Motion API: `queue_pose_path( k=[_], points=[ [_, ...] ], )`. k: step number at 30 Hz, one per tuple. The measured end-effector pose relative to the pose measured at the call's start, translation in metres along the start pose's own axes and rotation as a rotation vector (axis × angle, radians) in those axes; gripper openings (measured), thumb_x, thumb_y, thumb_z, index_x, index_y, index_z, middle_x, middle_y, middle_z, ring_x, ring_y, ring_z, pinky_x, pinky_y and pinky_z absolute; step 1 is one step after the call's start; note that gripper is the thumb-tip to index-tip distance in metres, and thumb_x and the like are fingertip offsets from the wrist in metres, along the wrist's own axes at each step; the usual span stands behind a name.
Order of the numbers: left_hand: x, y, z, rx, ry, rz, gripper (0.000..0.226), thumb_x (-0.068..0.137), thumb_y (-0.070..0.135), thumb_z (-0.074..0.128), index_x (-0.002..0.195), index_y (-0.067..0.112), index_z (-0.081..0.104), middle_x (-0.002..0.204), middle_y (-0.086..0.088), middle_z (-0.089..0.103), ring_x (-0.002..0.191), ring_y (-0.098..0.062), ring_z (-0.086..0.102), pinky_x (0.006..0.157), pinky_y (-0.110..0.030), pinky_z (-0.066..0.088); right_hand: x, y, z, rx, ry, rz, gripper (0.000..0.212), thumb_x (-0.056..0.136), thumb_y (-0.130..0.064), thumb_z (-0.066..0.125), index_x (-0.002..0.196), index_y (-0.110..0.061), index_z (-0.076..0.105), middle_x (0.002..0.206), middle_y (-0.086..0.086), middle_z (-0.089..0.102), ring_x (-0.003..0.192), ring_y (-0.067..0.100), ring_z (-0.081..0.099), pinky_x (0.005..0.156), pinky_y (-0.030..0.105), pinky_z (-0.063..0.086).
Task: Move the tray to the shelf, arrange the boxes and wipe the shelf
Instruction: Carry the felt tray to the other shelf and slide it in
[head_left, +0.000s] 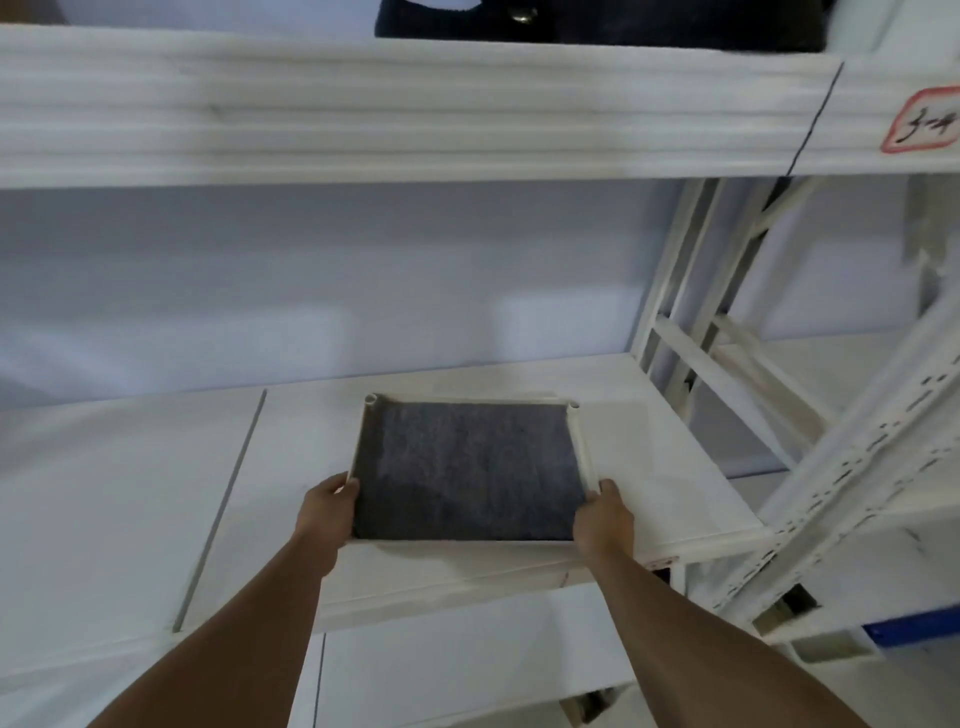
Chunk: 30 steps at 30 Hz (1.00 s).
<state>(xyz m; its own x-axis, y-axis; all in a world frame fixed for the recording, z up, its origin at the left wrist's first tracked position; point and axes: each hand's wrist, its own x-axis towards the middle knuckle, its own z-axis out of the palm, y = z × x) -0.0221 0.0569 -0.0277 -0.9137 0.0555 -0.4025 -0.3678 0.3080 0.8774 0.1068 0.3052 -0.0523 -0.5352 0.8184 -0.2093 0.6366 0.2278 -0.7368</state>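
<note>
A flat tray (581, 441) with a white tubular rim lies on the white shelf board (156, 493), near its right end. A dark grey cloth (467, 467) covers the tray's inside. My left hand (324, 512) grips the tray's near left corner, fingers curled over the rim. At the near right corner my right hand (602, 519) holds the rim the same way. Both forearms reach in from below. No boxes are in view.
A thick white shelf beam (363, 109) runs overhead, with a dark object (571, 26) on top of it. White perforated uprights and braces (810, 493) stand at the right. A red-edged label (924, 122) is stuck on the upper beam. A lower shelf (441, 660) shows beneath.
</note>
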Motion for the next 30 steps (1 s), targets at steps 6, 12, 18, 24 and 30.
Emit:
queue_pose_path(
  k=[6, 12, 18, 24, 30],
  points=[
    [-0.019, 0.029, 0.029, -0.027, -0.15, 0.096, 0.036, 0.1, 0.018, 0.044, 0.134, 0.009, 0.054, 0.131, -0.015, 0.058, 0.116, -0.036, 0.055, 0.085, -0.038, 0.044, -0.025, 0.015, -0.047, 0.078, 0.196, 0.097, 0.029, 0.1, -0.012, 0.033, 0.122, -0.001, 0.049, 0.117, 0.023, 0.059, 0.105, 0.038, 0.056, 0.079, 0.035, 0.042],
    [-0.036, 0.04, 0.046, 0.006, -0.352, 0.209, 0.039, 0.098, 0.025, 0.049, 0.133, 0.01, 0.056, 0.123, -0.017, 0.061, 0.106, -0.036, 0.059, 0.086, -0.04, 0.05, -0.072, 0.039, -0.082, 0.082, 0.365, 0.199, 0.034, 0.102, -0.019, 0.029, 0.118, -0.002, 0.054, 0.116, 0.02, 0.06, 0.106, 0.036, 0.058, 0.084, 0.036, 0.043],
    [-0.069, 0.046, 0.071, -0.067, -0.563, 0.208, 0.042, 0.1, 0.029, 0.045, 0.14, 0.018, 0.048, 0.14, -0.004, 0.052, 0.125, -0.029, 0.051, 0.09, -0.036, 0.042, -0.125, 0.066, -0.113, 0.231, 0.585, 0.331, 0.036, 0.103, -0.023, 0.031, 0.116, -0.002, 0.058, 0.108, 0.021, 0.061, 0.099, 0.035, 0.056, 0.078, 0.035, 0.039],
    [-0.124, 0.046, 0.104, -0.097, -0.827, 0.156, 0.038, 0.097, 0.016, 0.048, 0.136, 0.017, 0.05, 0.122, -0.003, 0.054, 0.108, -0.023, 0.051, 0.09, -0.035, 0.041, -0.187, 0.096, -0.152, 0.284, 0.835, 0.414, 0.037, 0.103, -0.023, 0.033, 0.116, -0.002, 0.061, 0.112, 0.02, 0.063, 0.104, 0.036, 0.058, 0.085, 0.037, 0.043],
    [-0.17, 0.052, 0.134, -0.077, -1.002, 0.186, 0.038, 0.097, 0.014, 0.049, 0.134, 0.018, 0.053, 0.125, -0.007, 0.059, 0.099, -0.021, 0.058, 0.081, -0.035, 0.045, -0.239, 0.114, -0.195, 0.326, 0.993, 0.482, 0.039, 0.102, -0.024, 0.034, 0.118, -0.002, 0.061, 0.115, 0.021, 0.064, 0.106, 0.039, 0.057, 0.087, 0.037, 0.044]
  ],
)
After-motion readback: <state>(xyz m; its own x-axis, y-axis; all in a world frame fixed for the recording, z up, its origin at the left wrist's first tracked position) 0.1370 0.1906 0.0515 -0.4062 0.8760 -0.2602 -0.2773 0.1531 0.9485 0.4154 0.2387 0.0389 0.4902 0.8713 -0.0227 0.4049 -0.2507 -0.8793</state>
